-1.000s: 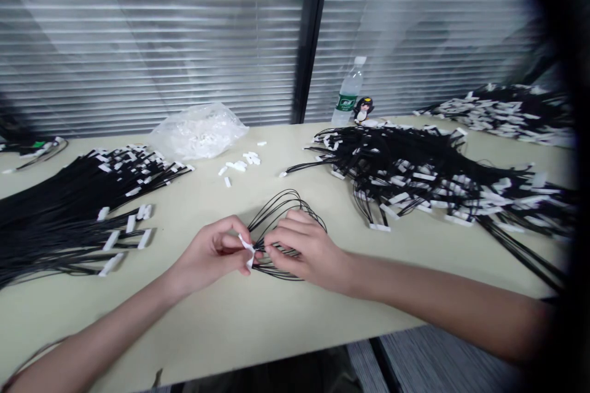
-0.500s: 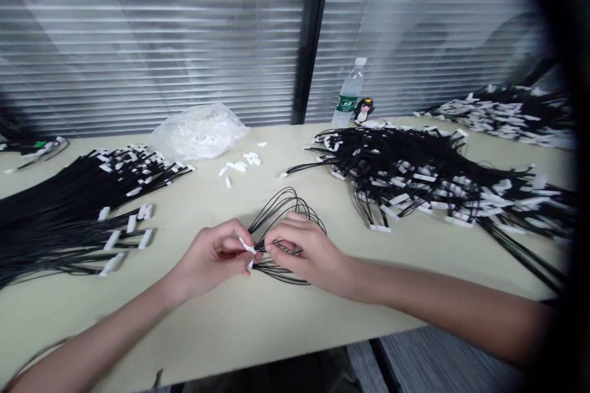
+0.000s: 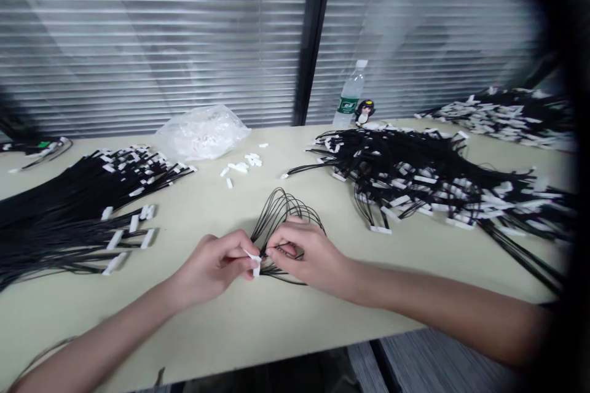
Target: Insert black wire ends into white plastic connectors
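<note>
Near the middle of the table, my left hand (image 3: 216, 267) pinches white connectors (image 3: 256, 265) between thumb and fingers. Thin black wires (image 3: 276, 206) run from them and loop up and round to the right. Close beside it, my right hand (image 3: 308, 252) is closed on some of these wires, its thumb and index fingertips just right of the connectors. The exact ends under the fingertips are too small to make out.
Bundled black cables (image 3: 55, 196) with white connectors lie left. A larger cable pile (image 3: 405, 159) lies right, another pile (image 3: 507, 113) behind it. Toward the back are a clear plastic bag (image 3: 200, 132), loose white connectors (image 3: 239, 167), a bottle (image 3: 351, 95) and a penguin figure (image 3: 364, 112).
The connectors in my left hand have turned and shifted slightly right and down. The wire loops have moved a little, and my right hand stays closed beside them.
</note>
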### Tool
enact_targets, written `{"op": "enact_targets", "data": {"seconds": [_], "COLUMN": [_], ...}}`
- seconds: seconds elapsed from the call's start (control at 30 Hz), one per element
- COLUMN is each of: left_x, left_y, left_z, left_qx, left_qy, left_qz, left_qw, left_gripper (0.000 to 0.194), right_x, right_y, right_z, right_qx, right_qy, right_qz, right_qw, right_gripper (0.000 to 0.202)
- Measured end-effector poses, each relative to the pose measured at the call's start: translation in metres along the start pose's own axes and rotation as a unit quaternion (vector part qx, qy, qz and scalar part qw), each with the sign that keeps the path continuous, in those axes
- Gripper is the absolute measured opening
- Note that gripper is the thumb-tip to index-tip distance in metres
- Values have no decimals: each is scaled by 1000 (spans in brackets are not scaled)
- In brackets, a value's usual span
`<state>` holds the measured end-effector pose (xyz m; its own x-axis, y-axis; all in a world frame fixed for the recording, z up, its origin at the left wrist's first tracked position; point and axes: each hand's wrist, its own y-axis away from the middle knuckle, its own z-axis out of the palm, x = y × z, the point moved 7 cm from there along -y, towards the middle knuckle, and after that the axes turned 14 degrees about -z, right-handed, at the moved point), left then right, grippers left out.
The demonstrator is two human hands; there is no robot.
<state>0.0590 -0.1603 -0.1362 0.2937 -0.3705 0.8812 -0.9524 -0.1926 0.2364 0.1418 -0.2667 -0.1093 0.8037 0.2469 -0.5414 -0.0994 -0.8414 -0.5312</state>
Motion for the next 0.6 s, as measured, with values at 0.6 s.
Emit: {"op": "enact_targets", "data": {"seconds": [0.6], "left_x": [-1], "left_y": [-5], "left_z": [-1], "left_qx": [-8], "left_qy": [69], "left_qz": [3], "left_qw": [998], "left_gripper": [7], "right_x": [14], "right_y": [5], "right_z": [12], "right_qx": [-15], "right_qy": [-103], "right_qz": [123], "right_qw": [987], "right_gripper": [8]}}
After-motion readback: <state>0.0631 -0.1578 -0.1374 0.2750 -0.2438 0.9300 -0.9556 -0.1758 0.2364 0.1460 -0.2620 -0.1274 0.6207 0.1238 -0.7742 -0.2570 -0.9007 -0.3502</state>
